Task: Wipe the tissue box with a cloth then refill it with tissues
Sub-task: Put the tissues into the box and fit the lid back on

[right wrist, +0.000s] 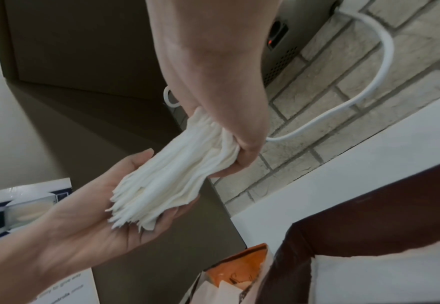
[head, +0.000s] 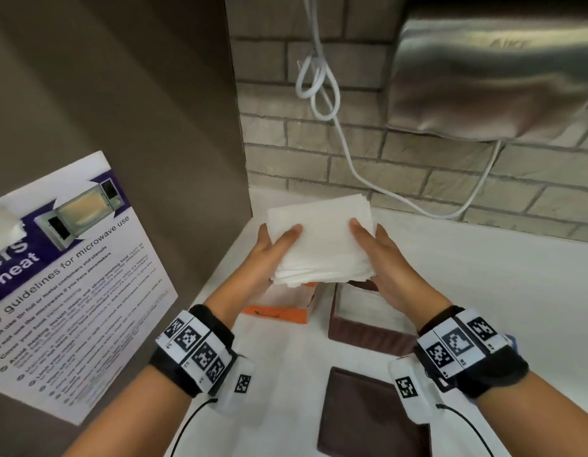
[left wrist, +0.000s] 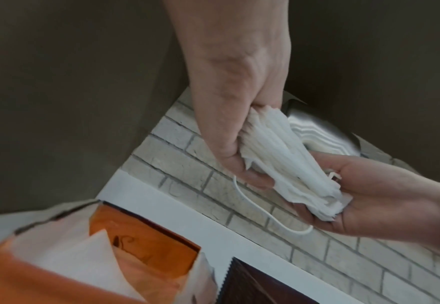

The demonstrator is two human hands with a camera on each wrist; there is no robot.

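Both hands hold a thick stack of white tissues (head: 322,242) in the air above the counter. My left hand (head: 276,245) grips its left edge, thumb on top and fingers underneath; my right hand (head: 375,249) grips the right edge the same way. The wrist views show the stack (left wrist: 286,160) (right wrist: 167,181) fanned at its near edge between the two palms. Below the hands stands the open brown tissue box (head: 368,328) with white tissues lying inside. An orange tissue pack (head: 279,311), torn open, lies just left of the box.
A flat brown lid (head: 361,413) lies on the white counter (head: 483,275) near me. A brown panel with a microwave poster (head: 71,275) closes the left side. Behind are a brick wall (head: 417,166), a looped white cable (head: 319,90) and a steel appliance (head: 493,70).
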